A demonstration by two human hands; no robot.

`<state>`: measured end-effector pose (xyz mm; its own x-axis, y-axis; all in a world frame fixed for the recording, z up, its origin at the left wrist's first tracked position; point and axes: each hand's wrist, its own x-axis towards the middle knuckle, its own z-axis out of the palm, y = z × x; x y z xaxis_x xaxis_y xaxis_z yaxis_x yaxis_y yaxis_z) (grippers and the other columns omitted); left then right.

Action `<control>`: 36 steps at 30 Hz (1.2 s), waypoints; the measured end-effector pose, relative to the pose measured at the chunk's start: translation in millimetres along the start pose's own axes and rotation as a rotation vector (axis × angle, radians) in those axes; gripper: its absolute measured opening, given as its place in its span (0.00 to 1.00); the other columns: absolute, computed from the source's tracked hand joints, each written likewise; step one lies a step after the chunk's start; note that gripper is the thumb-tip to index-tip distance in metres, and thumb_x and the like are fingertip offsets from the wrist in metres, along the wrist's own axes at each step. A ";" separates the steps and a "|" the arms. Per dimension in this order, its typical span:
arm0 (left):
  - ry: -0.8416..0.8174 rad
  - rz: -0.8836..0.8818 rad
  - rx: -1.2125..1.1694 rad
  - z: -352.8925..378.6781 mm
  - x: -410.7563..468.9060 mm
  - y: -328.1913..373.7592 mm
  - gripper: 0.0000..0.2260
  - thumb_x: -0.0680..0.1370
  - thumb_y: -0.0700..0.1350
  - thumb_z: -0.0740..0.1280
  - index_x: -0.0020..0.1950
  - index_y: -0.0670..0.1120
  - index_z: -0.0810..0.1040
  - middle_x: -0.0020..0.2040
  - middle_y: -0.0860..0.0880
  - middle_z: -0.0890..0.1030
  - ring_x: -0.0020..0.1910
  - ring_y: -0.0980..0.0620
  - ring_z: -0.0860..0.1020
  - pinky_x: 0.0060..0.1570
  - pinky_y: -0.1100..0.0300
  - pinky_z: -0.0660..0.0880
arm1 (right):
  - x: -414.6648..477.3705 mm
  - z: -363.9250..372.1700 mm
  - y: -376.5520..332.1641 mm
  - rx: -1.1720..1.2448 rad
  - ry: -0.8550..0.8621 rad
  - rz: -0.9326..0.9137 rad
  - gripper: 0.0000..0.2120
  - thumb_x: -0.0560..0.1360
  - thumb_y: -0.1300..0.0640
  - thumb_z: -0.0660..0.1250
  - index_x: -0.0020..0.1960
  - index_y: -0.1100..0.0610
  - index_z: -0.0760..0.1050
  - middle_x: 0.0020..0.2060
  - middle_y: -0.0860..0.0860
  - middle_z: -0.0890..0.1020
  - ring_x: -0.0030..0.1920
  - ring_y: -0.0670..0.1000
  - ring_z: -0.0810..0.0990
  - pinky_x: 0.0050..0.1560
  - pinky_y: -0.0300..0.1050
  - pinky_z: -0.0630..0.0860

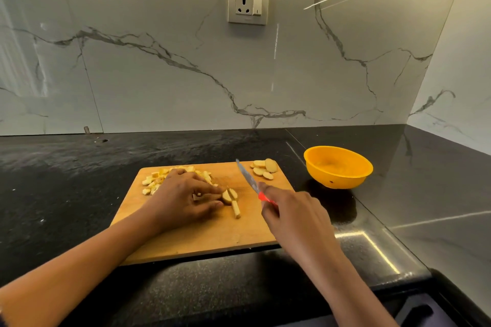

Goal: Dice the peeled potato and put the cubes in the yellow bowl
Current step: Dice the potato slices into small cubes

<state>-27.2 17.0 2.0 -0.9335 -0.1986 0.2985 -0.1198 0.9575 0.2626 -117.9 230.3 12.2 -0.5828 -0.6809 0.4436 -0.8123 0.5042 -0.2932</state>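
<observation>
Pinning a small potato piece point(229, 196) near ctr of the frame, the left hand point(183, 194) lies palm-down on the cutting board point(202, 236). Its fingers are curled, w/ thumb & fingertips pinching the piece from its left side. The piece looks partly cut into strips. One loose strip point(236, 210) lies just below it, touching or nearly so; can't tell which.

Right hand point(292, 218), lower right of ctr, has its fingers wrapped round the red handle of the knife point(248, 176), index finger stretched fwd toward the blade's base. The blade points up & left in the frame, to the right of the held piece & apart from it. Whether the blade rests on the board can't be told.

Cubes point(152, 180) sit in a heap at the board's upper-left area, partly hidden behind the left hand. Round slices point(263, 168), not yet diced, lie in a small overlapping group at the board's upper-right corner.

Yellow bowl point(337, 180) stands on the black countertop point(66, 180) at right of ctr, near the board's upper-right corner but apart from it. Behind, a marble wall point(132, 74) fills the top half of the frame, w/ a socket plate point(248, 5) at upper ctr.
</observation>
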 end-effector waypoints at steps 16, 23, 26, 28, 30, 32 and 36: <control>-0.067 -0.075 0.221 15.6 27.9 18.9 0.26 0.73 0.67 0.59 0.69 0.61 0.67 0.63 0.59 0.76 0.63 0.59 0.70 0.67 0.56 0.56 | 32.3 24.9 20.7 0.054 -0.044 0.167 0.21 0.80 0.50 0.60 0.73 0.43 0.65 0.59 0.46 0.80 0.53 0.46 0.78 0.48 0.40 0.74; -0.308 0.061 0.155 -0.6 37.2 10.4 0.37 0.63 0.78 0.49 0.68 0.65 0.64 0.68 0.61 0.70 0.67 0.63 0.62 0.64 0.60 0.53 | 28.8 23.9 25.8 0.064 -0.036 0.179 0.21 0.80 0.49 0.60 0.73 0.43 0.64 0.59 0.46 0.79 0.54 0.45 0.77 0.46 0.37 0.71; -0.448 0.128 0.075 -12.9 50.4 1.1 0.21 0.75 0.59 0.64 0.67 0.65 0.67 0.66 0.63 0.70 0.66 0.63 0.61 0.64 0.61 0.55 | 28.7 23.5 26.8 0.065 -0.033 0.190 0.21 0.81 0.49 0.60 0.73 0.43 0.64 0.59 0.45 0.80 0.54 0.45 0.77 0.46 0.38 0.72; -0.500 0.170 0.027 -15.6 59.5 -4.6 0.18 0.77 0.50 0.67 0.64 0.64 0.71 0.64 0.63 0.71 0.62 0.63 0.64 0.63 0.61 0.60 | 28.2 23.3 26.9 0.068 -0.034 0.190 0.21 0.81 0.49 0.60 0.73 0.43 0.64 0.59 0.45 0.79 0.54 0.45 0.76 0.46 0.38 0.71; -0.517 0.190 0.009 -15.9 65.9 -6.1 0.17 0.77 0.44 0.67 0.61 0.63 0.73 0.62 0.63 0.73 0.59 0.64 0.66 0.59 0.64 0.64 | 27.5 22.9 27.0 0.072 -0.034 0.189 0.21 0.81 0.49 0.60 0.73 0.43 0.64 0.58 0.46 0.80 0.53 0.45 0.76 0.46 0.37 0.71; -0.492 0.178 -0.035 -12.6 69.0 -7.7 0.16 0.77 0.43 0.68 0.59 0.62 0.75 0.59 0.63 0.73 0.57 0.64 0.68 0.57 0.67 0.66 | 26.6 22.1 27.1 0.077 -0.034 0.186 0.21 0.81 0.50 0.60 0.73 0.43 0.64 0.57 0.46 0.80 0.52 0.45 0.77 0.45 0.37 0.71; -0.383 0.089 -0.099 -5.0 63.9 -5.7 0.12 0.73 0.50 0.71 0.56 0.58 0.79 0.54 0.61 0.75 0.54 0.61 0.72 0.55 0.66 0.71 | 26.6 21.5 26.0 0.081 -0.035 0.184 0.20 0.81 0.50 0.60 0.72 0.43 0.65 0.58 0.46 0.80 0.53 0.45 0.77 0.47 0.38 0.73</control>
<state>-84.4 -2.2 24.2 -0.9994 -0.0057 -0.0350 -0.0175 0.9387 0.3443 -155.0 213.9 -1.8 -0.7210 -0.5999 0.3468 -0.6903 0.5788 -0.4341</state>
